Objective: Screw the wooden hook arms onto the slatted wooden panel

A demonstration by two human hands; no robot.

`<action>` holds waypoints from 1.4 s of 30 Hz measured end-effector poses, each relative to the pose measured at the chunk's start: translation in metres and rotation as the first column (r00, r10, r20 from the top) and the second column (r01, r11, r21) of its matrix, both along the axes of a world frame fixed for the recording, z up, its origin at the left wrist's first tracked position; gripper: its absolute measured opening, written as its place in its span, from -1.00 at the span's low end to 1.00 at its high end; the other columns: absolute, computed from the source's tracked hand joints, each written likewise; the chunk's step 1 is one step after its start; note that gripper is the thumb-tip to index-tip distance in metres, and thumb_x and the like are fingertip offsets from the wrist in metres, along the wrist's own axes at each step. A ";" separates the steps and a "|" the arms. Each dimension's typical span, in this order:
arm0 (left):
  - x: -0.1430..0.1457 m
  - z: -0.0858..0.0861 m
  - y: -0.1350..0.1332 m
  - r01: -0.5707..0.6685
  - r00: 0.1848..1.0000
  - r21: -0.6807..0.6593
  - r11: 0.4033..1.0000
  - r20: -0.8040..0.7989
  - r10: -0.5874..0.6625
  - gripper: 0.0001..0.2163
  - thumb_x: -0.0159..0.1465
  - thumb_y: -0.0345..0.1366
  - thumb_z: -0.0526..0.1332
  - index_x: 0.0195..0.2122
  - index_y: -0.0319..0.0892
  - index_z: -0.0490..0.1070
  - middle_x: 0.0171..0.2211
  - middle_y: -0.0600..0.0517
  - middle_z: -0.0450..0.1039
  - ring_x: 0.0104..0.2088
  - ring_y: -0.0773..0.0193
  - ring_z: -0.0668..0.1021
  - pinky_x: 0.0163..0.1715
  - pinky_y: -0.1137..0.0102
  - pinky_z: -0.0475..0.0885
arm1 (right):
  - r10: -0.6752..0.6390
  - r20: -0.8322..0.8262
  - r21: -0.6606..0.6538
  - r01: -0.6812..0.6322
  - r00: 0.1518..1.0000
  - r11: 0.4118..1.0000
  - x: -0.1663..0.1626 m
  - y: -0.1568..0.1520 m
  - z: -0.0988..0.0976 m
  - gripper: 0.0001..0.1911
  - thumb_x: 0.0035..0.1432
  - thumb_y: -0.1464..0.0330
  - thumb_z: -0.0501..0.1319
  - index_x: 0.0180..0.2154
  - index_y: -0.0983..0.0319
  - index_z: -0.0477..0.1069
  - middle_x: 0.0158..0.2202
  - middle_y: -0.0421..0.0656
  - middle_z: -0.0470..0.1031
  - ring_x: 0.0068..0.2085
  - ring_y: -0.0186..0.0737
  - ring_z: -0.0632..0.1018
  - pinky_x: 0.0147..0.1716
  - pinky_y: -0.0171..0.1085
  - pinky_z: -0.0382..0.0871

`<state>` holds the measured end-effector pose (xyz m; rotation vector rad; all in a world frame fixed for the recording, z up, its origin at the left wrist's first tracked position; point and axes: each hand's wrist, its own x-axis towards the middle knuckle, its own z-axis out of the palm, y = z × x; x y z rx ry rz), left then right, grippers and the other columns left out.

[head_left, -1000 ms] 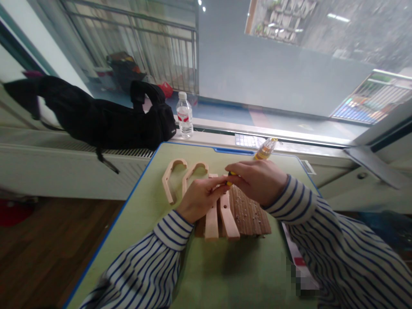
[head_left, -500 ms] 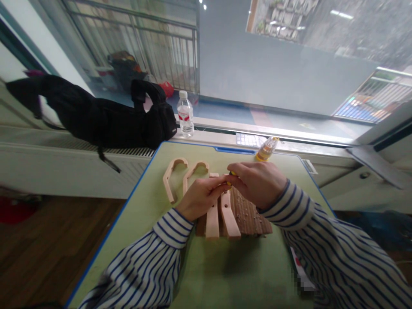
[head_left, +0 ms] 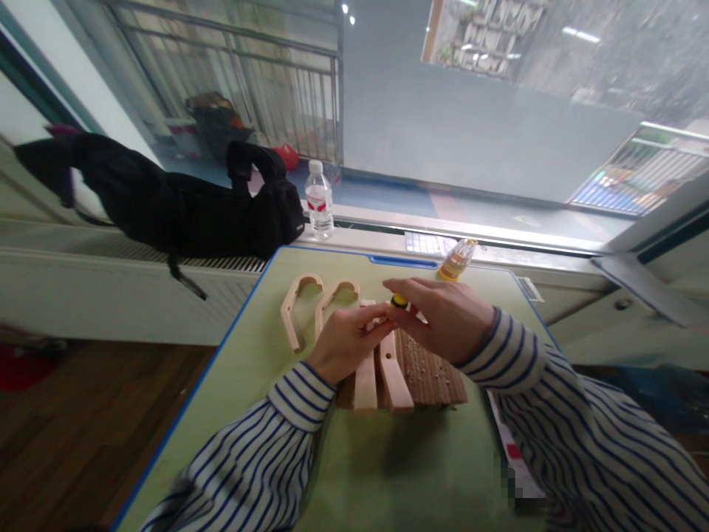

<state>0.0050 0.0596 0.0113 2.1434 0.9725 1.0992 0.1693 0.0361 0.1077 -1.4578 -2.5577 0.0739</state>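
My right hand (head_left: 446, 318) is closed around a short yellow-and-black screwdriver (head_left: 399, 301); only its handle shows. Fingertips of my left hand (head_left: 342, 341) pinch together just below that handle, and what lies between them is hidden. Beneath both hands, a straight wooden strip (head_left: 365, 388) and a bent wooden piece with a hole (head_left: 396, 380) rest on a brown ridged block (head_left: 435, 369). Small screw-like bits dot the block's right part. To the left, two hook-shaped wooden pieces (head_left: 289, 314) lie on the green table (head_left: 238, 421), one partly behind my left hand.
A clear bottle with a yellow base and cap (head_left: 457, 260) stands at the table's far edge. Beyond it, on the sill, are a water bottle (head_left: 320, 207) and a black bag (head_left: 210, 214). A white-and-red flat item (head_left: 512, 451) lies by my right sleeve.
My right hand has shifted its grip, its fingers loosening so more of the yellow handle shows. My left hand stays nearly in place. The wooden pieces have not moved.
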 end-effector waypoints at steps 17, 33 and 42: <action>0.001 -0.008 0.004 0.099 0.994 -0.126 0.987 0.057 -0.093 -0.77 0.28 -0.23 0.13 -0.09 -0.14 0.46 -0.33 0.04 0.52 -0.33 0.31 0.51 -0.28 0.44 0.39 | -0.004 0.102 0.028 0.001 0.995 1.000 0.002 0.008 0.003 -0.66 0.24 0.22 -0.03 -0.13 0.22 0.41 -0.31 -0.11 0.54 -0.36 -0.26 0.49 -0.42 -0.28 0.13; -0.001 -0.008 0.004 0.141 0.990 -0.130 0.981 0.027 -0.138 -0.76 0.30 -0.28 0.10 -0.05 -0.14 0.44 -0.41 0.08 0.47 -0.45 0.39 0.44 -0.44 0.51 0.32 | -0.126 0.083 0.110 0.117 0.989 0.987 -0.001 0.000 -0.006 -0.65 0.23 0.17 -0.03 -0.16 0.21 0.40 -0.37 -0.14 0.55 -0.45 -0.27 0.48 -0.51 -0.29 0.02; 0.002 -0.003 0.000 0.004 1.000 -0.069 0.998 0.008 -0.003 -0.78 0.22 -0.24 0.22 -0.13 -0.14 0.49 -0.48 0.11 0.46 -0.54 0.44 0.37 -0.55 0.54 0.24 | -0.094 0.073 0.058 0.090 0.993 0.994 0.000 0.001 -0.001 -0.63 0.22 0.16 -0.02 -0.16 0.23 0.40 -0.35 -0.12 0.55 -0.40 -0.23 0.50 -0.47 -0.28 0.11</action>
